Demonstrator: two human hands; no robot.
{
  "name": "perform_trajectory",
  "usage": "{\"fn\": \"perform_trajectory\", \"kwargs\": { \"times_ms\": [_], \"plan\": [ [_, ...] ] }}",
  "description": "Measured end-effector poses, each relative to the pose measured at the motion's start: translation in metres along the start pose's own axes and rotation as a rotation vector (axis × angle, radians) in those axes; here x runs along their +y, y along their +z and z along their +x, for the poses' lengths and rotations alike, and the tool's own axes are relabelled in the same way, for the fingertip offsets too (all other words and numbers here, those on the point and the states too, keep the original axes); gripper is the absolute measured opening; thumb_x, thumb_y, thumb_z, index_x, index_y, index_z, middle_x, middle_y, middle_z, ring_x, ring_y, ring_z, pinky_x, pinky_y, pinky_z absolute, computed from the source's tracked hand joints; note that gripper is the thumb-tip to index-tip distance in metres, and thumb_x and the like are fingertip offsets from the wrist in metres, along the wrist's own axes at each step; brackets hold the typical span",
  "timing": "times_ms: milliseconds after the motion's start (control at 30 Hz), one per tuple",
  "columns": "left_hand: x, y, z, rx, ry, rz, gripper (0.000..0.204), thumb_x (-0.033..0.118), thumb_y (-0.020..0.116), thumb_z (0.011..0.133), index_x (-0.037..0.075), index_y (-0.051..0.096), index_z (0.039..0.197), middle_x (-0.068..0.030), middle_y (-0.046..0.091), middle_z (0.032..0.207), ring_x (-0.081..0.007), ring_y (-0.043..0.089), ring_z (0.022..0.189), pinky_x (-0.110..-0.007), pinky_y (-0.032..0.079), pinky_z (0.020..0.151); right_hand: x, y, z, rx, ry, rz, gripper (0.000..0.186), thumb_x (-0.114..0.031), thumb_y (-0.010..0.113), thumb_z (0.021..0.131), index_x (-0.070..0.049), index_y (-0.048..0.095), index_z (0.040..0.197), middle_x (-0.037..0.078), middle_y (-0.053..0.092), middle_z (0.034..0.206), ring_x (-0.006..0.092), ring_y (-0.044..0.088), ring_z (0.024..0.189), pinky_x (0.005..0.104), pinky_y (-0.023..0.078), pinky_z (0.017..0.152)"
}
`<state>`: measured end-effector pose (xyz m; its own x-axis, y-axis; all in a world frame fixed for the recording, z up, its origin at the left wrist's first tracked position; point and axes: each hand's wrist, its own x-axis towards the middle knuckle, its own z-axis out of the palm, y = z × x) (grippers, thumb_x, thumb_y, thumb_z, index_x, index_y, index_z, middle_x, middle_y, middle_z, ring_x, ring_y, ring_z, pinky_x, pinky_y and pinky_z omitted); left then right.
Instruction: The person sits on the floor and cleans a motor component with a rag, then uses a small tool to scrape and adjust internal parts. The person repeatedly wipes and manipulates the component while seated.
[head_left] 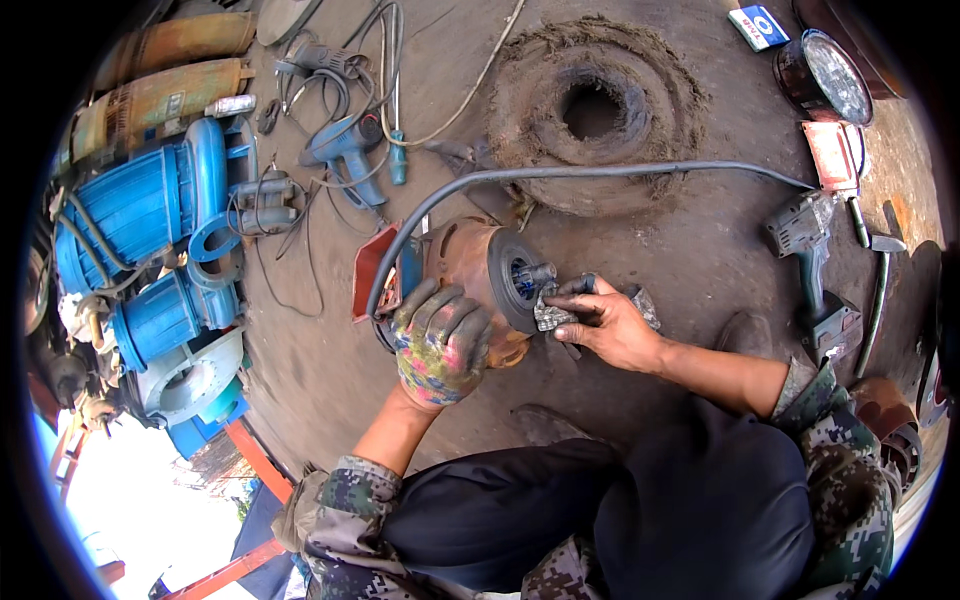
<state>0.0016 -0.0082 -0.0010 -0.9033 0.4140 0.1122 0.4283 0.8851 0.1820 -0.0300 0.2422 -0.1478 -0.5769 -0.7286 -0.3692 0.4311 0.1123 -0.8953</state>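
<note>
Along the lower edge, the person's knees in dark trousers (700, 490) are filling the frame, and camouflage sleeves (845, 480) are framing them on both sides. At the centre, the left hand (438, 345), wearing a stained, flower-patterned glove (425, 378), is bending its fingers in front of a rusty motor body (460, 255); I cannot tell whether it is clamping anything. Right of centre, the bare right hand (618, 325) is pinching a crumpled grey rag (550, 314) between thumb and fingers, just beside the motor's shaft (541, 272). The motor is lying on its side in the middle of the frame, its dark end ring (505, 285) facing right. A red tray (373, 265) is sitting against its left side, and a thick black cable (560, 173) is arching above it towards the right.

Farther out at right, a cordless power tool (812, 265) is lying near a hammer (882, 265). At upper centre, a mud-caked ring (535, 115) is resting on the ground; to its left, a blue power tool (343, 150) is lying beside a teal-handled screwdriver (398, 160). At upper right, a dark bucket (835, 75) is standing. Blue machines (130, 215) are crowding the left edge, below rusty cylinders (165, 105).
</note>
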Motion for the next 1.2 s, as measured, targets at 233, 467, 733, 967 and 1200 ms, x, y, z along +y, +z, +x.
{"fn": "perform_trajectory", "kwargs": {
  "times_ms": [233,467,733,967,1200],
  "plan": [
    [0.002,0.006,0.006,0.089,-0.107,0.046,0.025,0.004,0.080,0.080,0.011,0.068,0.100,-0.0075,0.069,0.103,-0.0334,0.067,0.106,-0.056,0.046,0.110,-0.014,0.005,0.021,0.157,0.061,0.204,0.034,-0.027,0.085,0.097,-0.007,0.078,0.123,0.010,0.067,0.113,0.0220,0.061,0.112,0.0373,0.052,0.103],
    [-0.001,0.011,0.005,0.094,-0.059,0.001,0.031,0.004,0.083,0.072,0.013,0.059,0.089,-0.0064,0.064,0.093,-0.0341,0.068,0.097,-0.055,0.048,0.100,-0.014,0.009,0.039,0.333,0.025,-0.067,0.024,-0.017,0.083,0.093,0.002,0.073,0.104,0.019,0.070,0.104,0.0332,0.069,0.099,0.0437,0.055,0.091],
    [0.002,0.007,0.000,0.061,-0.085,0.084,0.031,0.009,0.085,0.073,0.015,0.059,0.088,-0.0037,0.060,0.095,-0.0296,0.063,0.100,-0.055,0.049,0.102,-0.024,0.013,0.024,0.251,-0.044,-0.061,0.022,-0.014,0.077,0.095,0.003,0.071,0.108,0.025,0.069,0.106,0.0455,0.068,0.105,0.0494,0.054,0.093],
    [0.004,0.010,0.010,0.035,-0.076,0.054,0.029,0.009,0.085,0.074,0.015,0.060,0.088,-0.0047,0.060,0.095,-0.0309,0.064,0.099,-0.055,0.047,0.102,-0.010,0.000,0.056,0.370,0.003,-0.208,0.031,-0.017,0.076,0.094,0.007,0.072,0.114,0.029,0.068,0.106,0.0478,0.067,0.107,0.0508,0.054,0.096],
    [0.004,0.015,0.012,0.092,-0.057,0.087,0.029,0.008,0.084,0.075,0.015,0.061,0.090,-0.0051,0.061,0.094,-0.0310,0.063,0.100,-0.056,0.047,0.104,-0.019,-0.004,0.043,0.263,0.009,-0.182,0.026,-0.016,0.075,0.095,0.003,0.073,0.113,0.028,0.067,0.107,0.0481,0.067,0.106,0.0524,0.054,0.095]
  ]
}}
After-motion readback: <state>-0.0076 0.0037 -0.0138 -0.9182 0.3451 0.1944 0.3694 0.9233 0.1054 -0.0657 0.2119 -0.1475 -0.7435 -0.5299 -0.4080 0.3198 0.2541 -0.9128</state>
